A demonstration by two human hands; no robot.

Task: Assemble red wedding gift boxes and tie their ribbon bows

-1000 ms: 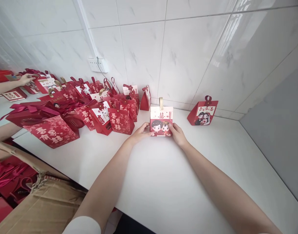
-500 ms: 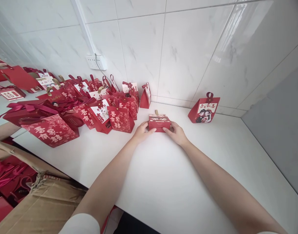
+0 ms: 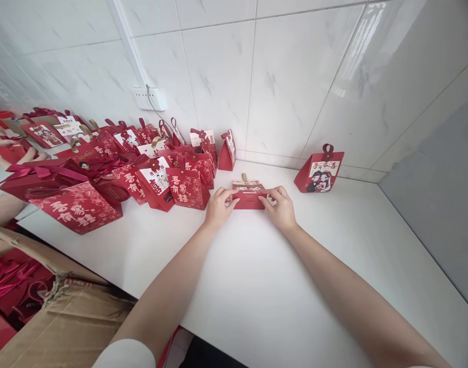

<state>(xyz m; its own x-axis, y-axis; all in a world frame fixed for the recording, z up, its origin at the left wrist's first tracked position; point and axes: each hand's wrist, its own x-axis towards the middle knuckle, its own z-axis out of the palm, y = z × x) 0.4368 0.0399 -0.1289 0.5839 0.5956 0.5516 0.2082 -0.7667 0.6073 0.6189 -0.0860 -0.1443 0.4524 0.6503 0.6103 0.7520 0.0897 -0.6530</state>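
Observation:
A small red gift box (image 3: 248, 201) with a gold loop on top rests on the white table between my hands. My left hand (image 3: 219, 207) pinches its left side near the upper front edge, thumb in front. On the opposite side, my right hand (image 3: 280, 207) grips the right upper corner between thumb and fingers. The box's top panel carries a printed cartoon picture. Its side faces are partly covered by my fingers. Just left of my left hand stands a red box with white lettering (image 3: 188, 189).
Several red gift boxes and bags crowd the table's left side, including a large patterned one (image 3: 78, 207). A triangular box (image 3: 320, 172) stands at right by the tiled wall. An open carton (image 3: 69, 317) sits lower left. Another person's hand (image 3: 12, 145) holds red packaging at far left.
My fingers have shifted up from the lower sides to the upper front edge of the box. At far left, the other person's hands have come lower with a red item.

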